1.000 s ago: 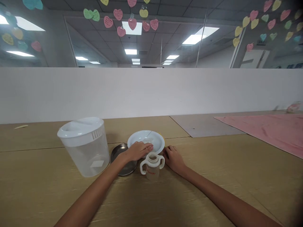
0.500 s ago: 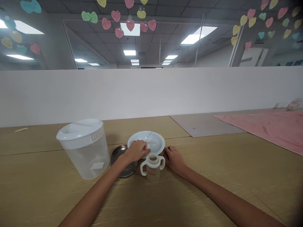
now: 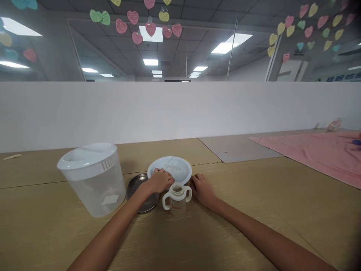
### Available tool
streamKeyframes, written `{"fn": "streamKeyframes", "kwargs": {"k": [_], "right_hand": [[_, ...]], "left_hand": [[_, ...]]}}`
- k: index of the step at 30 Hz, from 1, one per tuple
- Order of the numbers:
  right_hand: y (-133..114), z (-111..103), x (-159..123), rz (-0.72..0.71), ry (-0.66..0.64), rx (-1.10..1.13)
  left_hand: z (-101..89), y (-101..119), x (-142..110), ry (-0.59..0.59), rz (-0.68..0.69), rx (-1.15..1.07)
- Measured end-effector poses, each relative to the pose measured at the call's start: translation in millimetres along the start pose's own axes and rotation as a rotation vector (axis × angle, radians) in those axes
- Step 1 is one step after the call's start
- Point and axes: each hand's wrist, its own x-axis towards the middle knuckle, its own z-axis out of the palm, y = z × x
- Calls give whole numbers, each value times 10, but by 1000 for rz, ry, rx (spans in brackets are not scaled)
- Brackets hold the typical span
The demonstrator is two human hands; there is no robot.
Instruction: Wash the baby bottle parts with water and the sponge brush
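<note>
A white bowl (image 3: 183, 168) with clear pieces in it stands ahead of me. My left hand (image 3: 160, 180) is closed over its near left rim, fingers bent and thumb tucked in. Right beside the bowl's right edge, my right hand (image 3: 203, 191) rests on the table with curled fingers; its fingertips are partly hidden. Between my hands stands an open baby bottle (image 3: 177, 201) with two white handles, upright and without a lid. A round metal tray (image 3: 148, 205) lies partly under my left wrist. Something yellow (image 3: 189, 162) shows behind the bowl's right rim.
A translucent bucket (image 3: 96, 188) with a white lid stands at the left. On the right lie a pink cloth (image 3: 316, 152), a grey sheet (image 3: 239, 148) and a blue object (image 3: 357, 142). A white partition (image 3: 169, 113) closes off the back of the table.
My view has swung slightly right, so everything sits further left. My left thumb, stretched out before, is drawn in against the fingers. The bottle, bowl and tray keep their places on the table.
</note>
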Motion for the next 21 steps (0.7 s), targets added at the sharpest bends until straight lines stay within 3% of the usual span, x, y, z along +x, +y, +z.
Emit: {"fn": "streamKeyframes", "kwargs": {"k": [6, 16, 21], "right_hand": [[-12, -20, -7, 3, -7, -13], [1, 12, -3, 3, 6, -1], [6, 26, -8, 2, 15, 22]], "left_hand": [[4, 26, 39, -22, -102, -42], [-7, 11, 15, 104, -224, -345], [-12, -9, 33, 283, -200, -497]]}}
